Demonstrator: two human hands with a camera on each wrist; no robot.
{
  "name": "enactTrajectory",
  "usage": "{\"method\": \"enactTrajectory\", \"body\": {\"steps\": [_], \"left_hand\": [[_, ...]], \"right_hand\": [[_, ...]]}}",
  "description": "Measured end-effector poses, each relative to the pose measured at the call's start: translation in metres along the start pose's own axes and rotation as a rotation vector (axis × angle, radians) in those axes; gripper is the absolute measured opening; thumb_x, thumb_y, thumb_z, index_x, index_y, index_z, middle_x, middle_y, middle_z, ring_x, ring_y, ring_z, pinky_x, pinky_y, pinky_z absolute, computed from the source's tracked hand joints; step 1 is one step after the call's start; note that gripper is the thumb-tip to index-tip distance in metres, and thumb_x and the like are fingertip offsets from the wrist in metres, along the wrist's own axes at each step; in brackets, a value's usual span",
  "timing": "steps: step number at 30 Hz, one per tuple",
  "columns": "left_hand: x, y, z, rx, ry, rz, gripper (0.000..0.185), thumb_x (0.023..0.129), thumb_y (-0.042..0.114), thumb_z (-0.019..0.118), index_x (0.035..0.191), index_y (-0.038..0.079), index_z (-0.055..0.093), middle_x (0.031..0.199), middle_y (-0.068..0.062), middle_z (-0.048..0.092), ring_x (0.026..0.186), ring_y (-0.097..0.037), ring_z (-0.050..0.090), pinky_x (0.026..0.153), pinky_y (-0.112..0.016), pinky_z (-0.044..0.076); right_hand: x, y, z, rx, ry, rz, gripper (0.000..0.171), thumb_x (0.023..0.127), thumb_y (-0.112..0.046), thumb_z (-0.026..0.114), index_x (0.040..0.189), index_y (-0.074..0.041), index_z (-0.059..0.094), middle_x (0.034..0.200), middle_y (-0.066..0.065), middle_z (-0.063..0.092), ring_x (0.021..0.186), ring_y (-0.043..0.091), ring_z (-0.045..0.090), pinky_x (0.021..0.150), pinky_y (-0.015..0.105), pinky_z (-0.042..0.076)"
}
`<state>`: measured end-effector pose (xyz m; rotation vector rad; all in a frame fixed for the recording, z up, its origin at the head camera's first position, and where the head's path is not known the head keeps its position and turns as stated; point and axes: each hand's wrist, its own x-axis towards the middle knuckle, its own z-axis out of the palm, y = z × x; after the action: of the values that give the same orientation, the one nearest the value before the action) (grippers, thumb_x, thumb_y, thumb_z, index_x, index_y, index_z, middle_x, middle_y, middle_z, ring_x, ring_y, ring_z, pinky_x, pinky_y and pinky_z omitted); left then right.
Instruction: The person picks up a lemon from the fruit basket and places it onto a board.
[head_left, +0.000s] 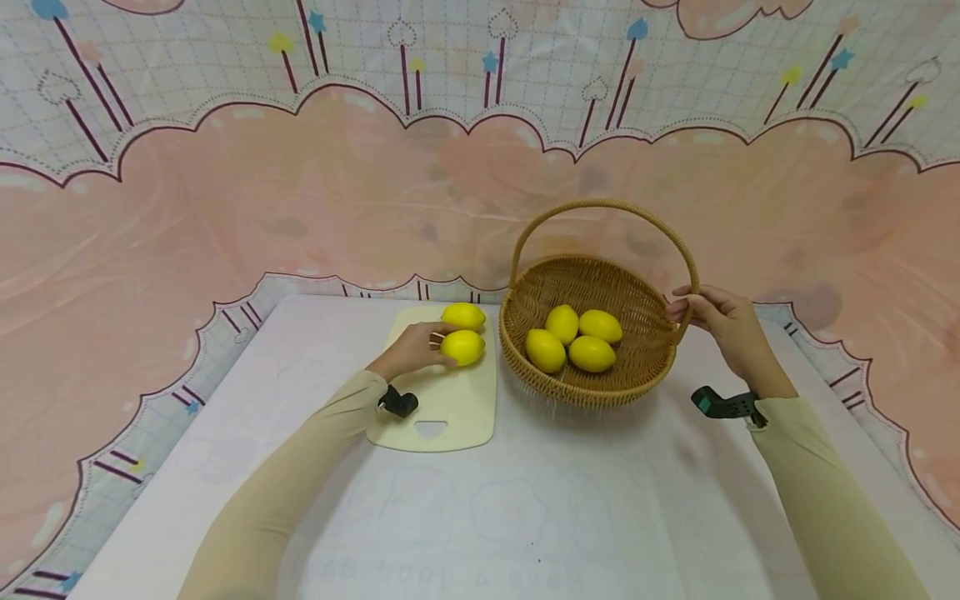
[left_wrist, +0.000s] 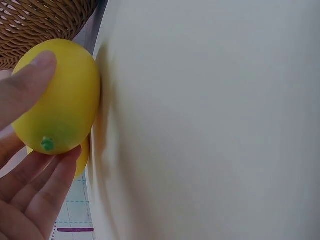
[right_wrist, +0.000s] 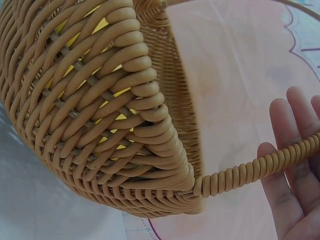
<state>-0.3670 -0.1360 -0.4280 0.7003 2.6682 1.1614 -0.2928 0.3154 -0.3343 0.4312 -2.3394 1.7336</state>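
Observation:
My left hand [head_left: 412, 350] holds a yellow lemon [head_left: 462, 347] over the upper right part of a cream cutting board [head_left: 465, 408]. In the left wrist view, the thumb lies across this lemon [left_wrist: 65, 95] and the fingers are beneath its green-tipped end. A second lemon [head_left: 463, 316] lies just behind it, touching or very close. To the right stands a brown wicker basket [head_left: 592, 396] with several lemons [head_left: 592, 354] inside. My right hand [head_left: 723, 321] holds the basket's handle [right_wrist: 235, 177] low on its right side, fingers behind it; the thumb is hidden in the right wrist view.
The white table [head_left: 585, 500] carries the board and basket side by side near its back edge. A pink patterned cloth [head_left: 375, 208] rises behind them. The basket's arched handle stands upright above its rim. Each wrist wears a small black camera.

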Motion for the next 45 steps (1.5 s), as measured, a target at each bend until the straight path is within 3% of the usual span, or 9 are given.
{"method": "enactTrajectory", "body": {"steps": [12,27,41,45], "left_hand": [[0.0003,0.0046,-0.0016,0.041,0.035,-0.014,0.061,0.078,0.012,0.076,0.130,-0.005,0.051,0.130,-0.024,0.055,0.113,-0.037,0.059,0.096,-0.039,0.051],[-0.0040,0.0022,-0.0020,0.002,0.033,-0.011,0.059,0.078,0.014,0.076,0.129,-0.003,0.053,0.129,-0.022,0.056,0.112,-0.035,0.059,0.097,-0.039,0.051],[-0.0088,-0.0012,0.0030,0.000,0.128,-0.072,0.052,0.081,0.014,0.073,0.126,-0.004,0.055,0.125,-0.021,0.059,0.109,-0.034,0.060,0.095,-0.039,0.051],[-0.0086,-0.0015,0.0014,0.010,0.125,-0.067,0.052,0.080,0.015,0.074,0.126,-0.002,0.055,0.124,-0.020,0.059,0.109,-0.033,0.061,0.094,-0.039,0.052]], "right_hand": [[0.0013,-0.0004,-0.0006,-0.014,-0.002,-0.005,0.024,0.096,-0.023,0.050,0.110,-0.009,0.064,0.086,-0.011,0.070,0.082,0.003,0.066,0.078,0.012,0.053],[0.0002,-0.0003,-0.0001,0.009,0.000,-0.008,0.024,0.096,-0.021,0.051,0.110,-0.007,0.064,0.086,-0.010,0.070,0.082,0.004,0.067,0.078,0.012,0.053],[-0.0002,0.0002,0.0014,-0.023,0.008,0.017,0.024,0.096,-0.024,0.051,0.110,-0.009,0.064,0.086,-0.010,0.071,0.082,0.002,0.066,0.078,0.011,0.053],[-0.0006,-0.0009,0.0011,-0.025,0.006,0.020,0.025,0.096,-0.024,0.050,0.111,-0.008,0.064,0.086,-0.011,0.071,0.082,0.002,0.066,0.078,0.011,0.053]]}}
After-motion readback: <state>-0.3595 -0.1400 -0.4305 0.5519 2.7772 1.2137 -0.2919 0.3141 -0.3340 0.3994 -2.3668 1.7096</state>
